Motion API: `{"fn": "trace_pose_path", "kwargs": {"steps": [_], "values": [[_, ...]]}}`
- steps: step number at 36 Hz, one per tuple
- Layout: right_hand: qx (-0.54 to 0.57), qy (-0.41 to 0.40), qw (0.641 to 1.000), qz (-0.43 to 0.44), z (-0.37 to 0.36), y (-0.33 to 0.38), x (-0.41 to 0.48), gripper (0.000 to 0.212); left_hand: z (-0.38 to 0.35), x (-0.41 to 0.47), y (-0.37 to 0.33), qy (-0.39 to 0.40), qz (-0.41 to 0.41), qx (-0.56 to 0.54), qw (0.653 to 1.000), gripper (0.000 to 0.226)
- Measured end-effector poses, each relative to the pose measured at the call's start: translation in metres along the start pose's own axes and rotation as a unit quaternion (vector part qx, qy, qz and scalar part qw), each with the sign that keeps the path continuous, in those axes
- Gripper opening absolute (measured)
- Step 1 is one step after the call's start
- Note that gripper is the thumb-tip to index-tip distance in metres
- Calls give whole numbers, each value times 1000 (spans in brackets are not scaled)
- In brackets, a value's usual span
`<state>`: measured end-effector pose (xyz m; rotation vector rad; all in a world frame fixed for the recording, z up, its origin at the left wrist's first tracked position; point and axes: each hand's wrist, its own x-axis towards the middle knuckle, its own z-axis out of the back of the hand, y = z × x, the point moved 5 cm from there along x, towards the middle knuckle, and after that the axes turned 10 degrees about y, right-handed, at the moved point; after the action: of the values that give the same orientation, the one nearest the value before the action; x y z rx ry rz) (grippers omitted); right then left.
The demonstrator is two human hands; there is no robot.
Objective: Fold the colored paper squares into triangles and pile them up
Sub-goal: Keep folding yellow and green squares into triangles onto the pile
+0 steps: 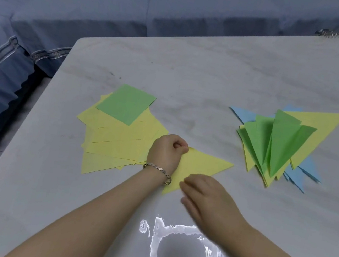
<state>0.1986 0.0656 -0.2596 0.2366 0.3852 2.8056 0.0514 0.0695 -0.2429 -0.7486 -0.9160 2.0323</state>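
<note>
- Nearest, the table's point(65, 211) front edge ran just below the forearms, with a bright glare patch point(170, 237) on bare tabletop between them.
- The right hand point(208, 201) lay flat, fingers loosely spread and blurred, pressing the near corner of the yellow triangle point(200, 165); it gripped nothing.
- The left hand point(166, 153), wearing a bracelet point(158, 169), was curled into a loose fist, knuckles resting on the yellow triangle's upper left corner; whether it pinched the paper I could not tell.
- The yellow triangle lay flat, its long point aimed right over bare tabletop.
- Left of the yellow triangle, touching it under the left hand, sat the unfolded stack of yellow squares point(114, 142), fanned unevenly, with a green square point(126, 107) on top at its far side.
- Right of the yellow triangle, well apart across clear surface, lay the pile of folded triangles point(279, 144): green on top, yellow and blue edges sticking out.
- Beyond the yellow triangle the tabletop stretched open to its far edge, where a blue sofa point(93, 15) stood.
</note>
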Motion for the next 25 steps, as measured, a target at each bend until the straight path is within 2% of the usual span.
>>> {"fn": "trace_pose_path", "kwargs": {"steps": [2,5,12,17,22,25], "values": [[-14,-8,1000,8,0,5,-6,53,-1,0,1,-1,-2,1,1000,5],[-39,-12,999,-12,1,2,-10,56,-1,1,2,3,-9,-6,1000,5],[-51,-32,990,-130,16,-37,-20,60,0,2,8,1,-13,-28,1000,7],[-49,-55,978,-195,26,-64,-24,48,-1,3,8,1,-20,-35,999,7],[-58,-54,975,-208,23,-56,-20,53,-1,3,8,-1,-22,-36,999,8],[-69,-57,984,-151,17,-33,-16,55,-1,4,8,0,-14,-41,999,10]]}}
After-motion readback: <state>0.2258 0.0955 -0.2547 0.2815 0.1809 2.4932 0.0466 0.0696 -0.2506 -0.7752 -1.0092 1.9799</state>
